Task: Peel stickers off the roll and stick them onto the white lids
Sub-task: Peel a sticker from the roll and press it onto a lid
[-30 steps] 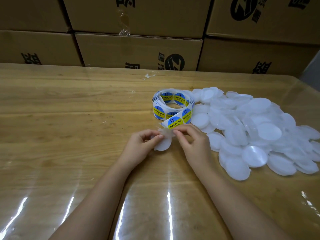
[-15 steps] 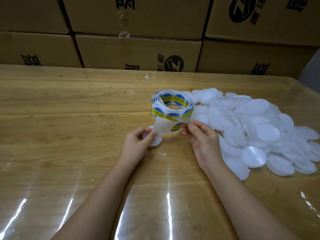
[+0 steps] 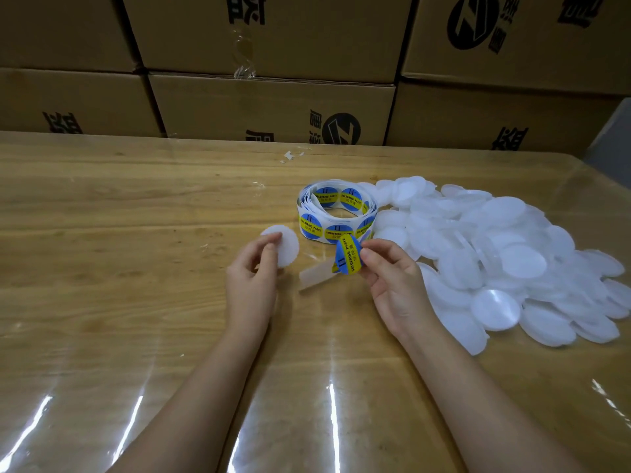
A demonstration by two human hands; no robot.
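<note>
Pinching white lid in left hand, left of sticker roll; pinching peeled sticker in right hand, just in front

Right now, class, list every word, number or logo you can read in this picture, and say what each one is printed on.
"SOLDERING PASTE": on the peeled sticker pinched by the right hand, and on the stickers on the roll.
"II": above those words on the roll's stickers.
Small print beneath: too small to read.
Cardboard boxes: black characters, partly cropped, not readable; a round black logo, no legible letters.
</note>
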